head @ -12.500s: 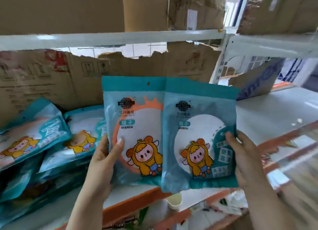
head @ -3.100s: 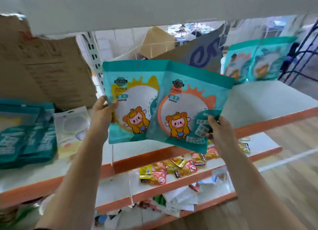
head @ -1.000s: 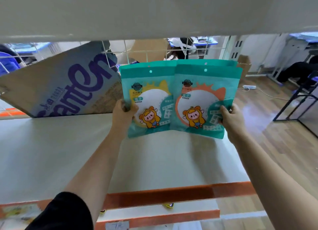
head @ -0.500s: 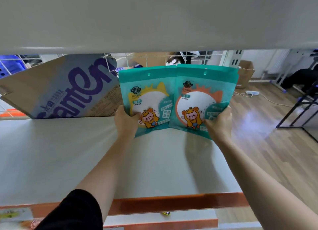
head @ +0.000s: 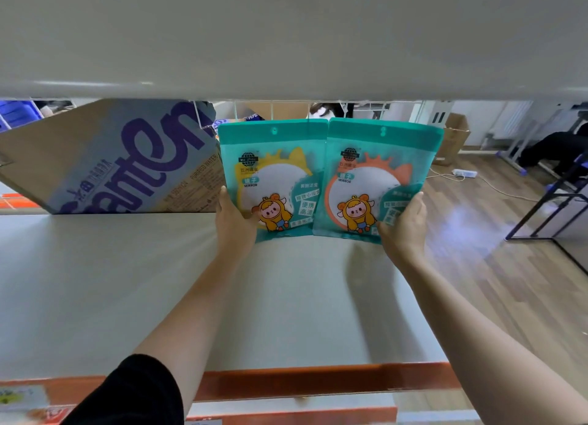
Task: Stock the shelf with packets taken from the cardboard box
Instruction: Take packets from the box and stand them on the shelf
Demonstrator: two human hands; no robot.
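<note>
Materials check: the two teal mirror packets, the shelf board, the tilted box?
The yellow-ring packet and orange-ring packet: probably thin plastic film, given the semi-gloss sheen and punched hang holes. The shelf board: smooth matte off-white, either painted metal or laminate; can't tell which. The tilted box: cardboard, matte brown with purple print.

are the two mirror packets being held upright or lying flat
Upright: the yellow packet and orange packet are vertical side by side, hang holes on top, left hand and right hand holding their lower corners.
</note>
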